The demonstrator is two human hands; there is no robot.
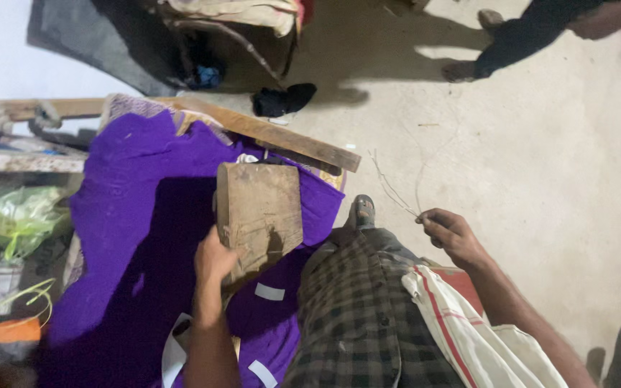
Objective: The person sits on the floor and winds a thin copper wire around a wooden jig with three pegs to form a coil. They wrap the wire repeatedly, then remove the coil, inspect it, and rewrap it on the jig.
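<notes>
My left hand (pixel 213 260) grips the lower left edge of a worn wooden block (pixel 260 212) that rests on purple cloth (pixel 138 215) spread over a table. My right hand (pixel 451 233) is out to the right above the concrete floor, pinching a few thin pale strands (pixel 397 190) that trail up and away from the fingers. A checked garment (pixel 357 309) covers my legs between the two arms, and a white cloth with red stripes (pixel 461 323) hangs by my right forearm.
A long wooden plank (pixel 282 140) runs along the table's far edge. A green plastic bag (pixel 19 219) lies on a shelf at the left. A dark rag (pixel 282 99) lies on the floor. Another person's legs (pixel 519 39) stand at the top right.
</notes>
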